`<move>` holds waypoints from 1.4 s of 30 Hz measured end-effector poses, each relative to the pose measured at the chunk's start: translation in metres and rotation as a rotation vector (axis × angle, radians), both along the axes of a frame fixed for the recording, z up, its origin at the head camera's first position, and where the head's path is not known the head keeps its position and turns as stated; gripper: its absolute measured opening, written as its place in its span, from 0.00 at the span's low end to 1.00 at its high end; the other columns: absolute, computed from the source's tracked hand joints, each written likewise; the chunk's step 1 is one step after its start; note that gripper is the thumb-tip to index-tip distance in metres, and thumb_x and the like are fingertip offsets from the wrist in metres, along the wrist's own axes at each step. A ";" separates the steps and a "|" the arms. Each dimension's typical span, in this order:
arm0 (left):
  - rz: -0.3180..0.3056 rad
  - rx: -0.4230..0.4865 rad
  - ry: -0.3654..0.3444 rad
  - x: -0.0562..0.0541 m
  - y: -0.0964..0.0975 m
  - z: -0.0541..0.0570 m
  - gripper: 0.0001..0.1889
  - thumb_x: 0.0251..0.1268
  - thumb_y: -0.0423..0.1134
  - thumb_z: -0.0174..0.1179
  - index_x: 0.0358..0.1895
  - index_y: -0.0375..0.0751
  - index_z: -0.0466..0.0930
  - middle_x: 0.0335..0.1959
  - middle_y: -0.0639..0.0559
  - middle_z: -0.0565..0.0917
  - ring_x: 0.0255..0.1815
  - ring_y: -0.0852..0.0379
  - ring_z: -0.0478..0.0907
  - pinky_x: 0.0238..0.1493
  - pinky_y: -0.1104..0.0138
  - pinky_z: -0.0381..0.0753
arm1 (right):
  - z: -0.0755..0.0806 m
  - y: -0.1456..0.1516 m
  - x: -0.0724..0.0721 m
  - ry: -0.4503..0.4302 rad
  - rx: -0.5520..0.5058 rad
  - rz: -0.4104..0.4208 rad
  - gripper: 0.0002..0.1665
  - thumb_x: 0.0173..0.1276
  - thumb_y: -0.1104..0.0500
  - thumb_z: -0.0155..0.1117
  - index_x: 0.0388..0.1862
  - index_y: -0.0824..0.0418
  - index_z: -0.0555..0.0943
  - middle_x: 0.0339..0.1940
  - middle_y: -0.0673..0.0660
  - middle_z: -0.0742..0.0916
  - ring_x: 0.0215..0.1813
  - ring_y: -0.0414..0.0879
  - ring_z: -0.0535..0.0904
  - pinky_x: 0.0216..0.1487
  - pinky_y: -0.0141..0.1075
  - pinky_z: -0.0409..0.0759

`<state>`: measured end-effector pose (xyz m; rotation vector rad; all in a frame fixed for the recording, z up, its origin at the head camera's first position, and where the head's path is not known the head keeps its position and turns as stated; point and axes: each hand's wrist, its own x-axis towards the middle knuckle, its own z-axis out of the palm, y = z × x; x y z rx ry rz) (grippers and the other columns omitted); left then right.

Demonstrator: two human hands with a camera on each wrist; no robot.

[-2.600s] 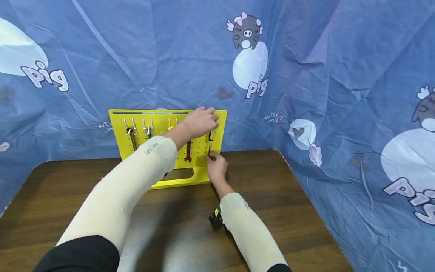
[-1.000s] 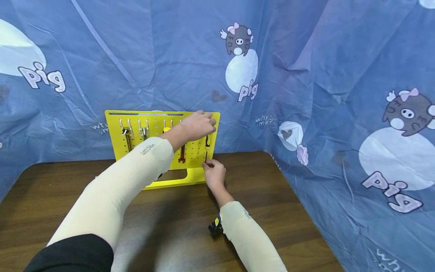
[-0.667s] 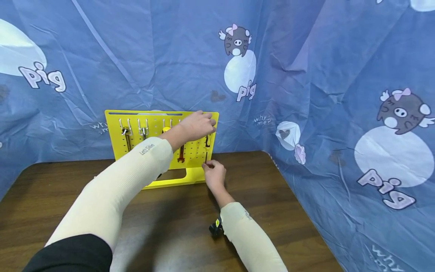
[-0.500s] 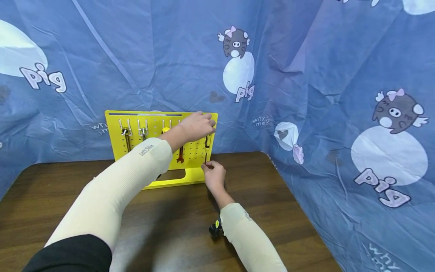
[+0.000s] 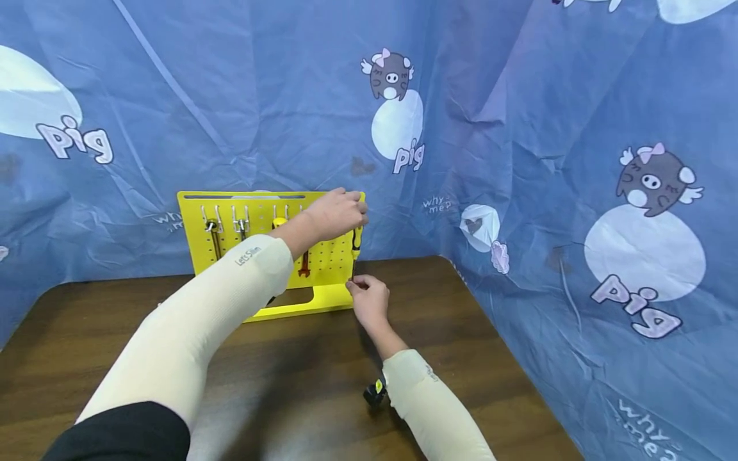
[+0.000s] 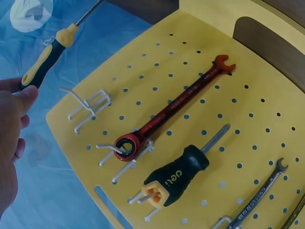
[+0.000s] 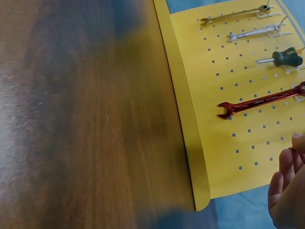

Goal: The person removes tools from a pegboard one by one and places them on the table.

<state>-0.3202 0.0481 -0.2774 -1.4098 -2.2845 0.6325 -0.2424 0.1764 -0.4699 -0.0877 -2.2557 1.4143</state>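
A long screwdriver point(image 6: 47, 59) with a yellow-and-black handle is held off the yellow pegboard point(image 6: 157, 62), near its right edge. My left hand point(image 5: 339, 212) pinches the handle's end between thumb and fingers, seen close up in the left wrist view point(image 6: 12, 129). Lower down, my right hand point(image 5: 371, 299) pinches the thin shaft near its tip, the fingertips covering the tip. An unoccupied wire hook point(image 6: 93, 105) sits on the board beside the screwdriver. Only part of my right hand point(image 7: 288, 191) enters the right wrist view, and the screwdriver is hidden there.
Hanging on the board are a red wrench point(image 6: 176, 105), a stubby screwdriver point(image 6: 176, 174), a silver wrench point(image 6: 257, 198) and a brass-coloured wrench point(image 7: 233, 16). The board stands on a brown wooden table point(image 5: 305, 371), with a blue printed cloth point(image 5: 311, 96) behind.
The head view has swung right, so the board sits further left in it. Both hands still hold the screwdriver, which has shifted to the board's right edge; the right hand is lower than at first.
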 end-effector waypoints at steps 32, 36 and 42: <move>-0.114 0.171 -0.153 -0.005 0.070 -0.084 0.16 0.72 0.29 0.60 0.57 0.51 0.84 0.48 0.52 0.83 0.47 0.50 0.80 0.41 0.61 0.82 | -0.020 0.084 0.058 -0.158 0.104 -0.020 0.04 0.60 0.66 0.75 0.26 0.62 0.88 0.23 0.52 0.88 0.25 0.39 0.80 0.28 0.34 0.78; -0.066 0.200 -0.248 -0.009 0.073 -0.106 0.18 0.72 0.28 0.60 0.59 0.50 0.84 0.50 0.51 0.84 0.48 0.50 0.81 0.43 0.58 0.84 | -0.030 0.088 0.058 -0.217 0.126 0.011 0.03 0.60 0.65 0.74 0.27 0.64 0.89 0.23 0.51 0.88 0.23 0.38 0.81 0.28 0.34 0.79; -0.023 0.207 -0.326 -0.014 0.077 -0.132 0.18 0.70 0.27 0.61 0.57 0.48 0.85 0.47 0.50 0.84 0.46 0.50 0.82 0.42 0.56 0.84 | -0.038 0.093 0.060 -0.299 0.195 -0.001 0.04 0.60 0.63 0.75 0.25 0.59 0.90 0.18 0.48 0.86 0.20 0.37 0.79 0.27 0.34 0.77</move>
